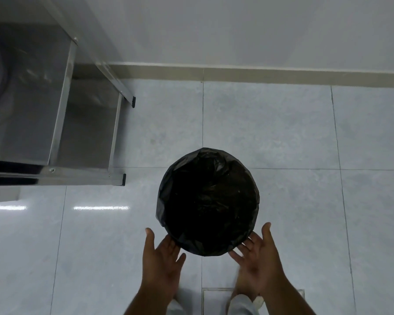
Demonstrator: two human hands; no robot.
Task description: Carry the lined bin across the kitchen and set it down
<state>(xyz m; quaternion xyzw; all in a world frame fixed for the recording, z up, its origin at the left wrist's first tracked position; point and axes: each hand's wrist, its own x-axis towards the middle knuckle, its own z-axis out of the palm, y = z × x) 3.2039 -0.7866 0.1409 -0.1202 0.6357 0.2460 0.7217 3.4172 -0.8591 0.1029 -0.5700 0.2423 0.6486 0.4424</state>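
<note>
The round bin [207, 201], lined with a black plastic bag folded over its rim, stands on the pale tiled floor, seen from straight above. My left hand [162, 255] is spread, palm up, at the bin's near left edge, its fingertips hidden under the rim. My right hand [257, 253] is spread the same way at the near right edge, fingers apart and close to the bag. Neither hand closes around the bin. The bin's walls are hidden by the liner.
A stainless steel table [62, 105] with a lower shelf stands at the left, its two black-capped legs [123, 179] on the floor near the bin. A white wall with a beige skirting [259, 75] runs behind. A floor drain cover [214, 301] lies between my feet.
</note>
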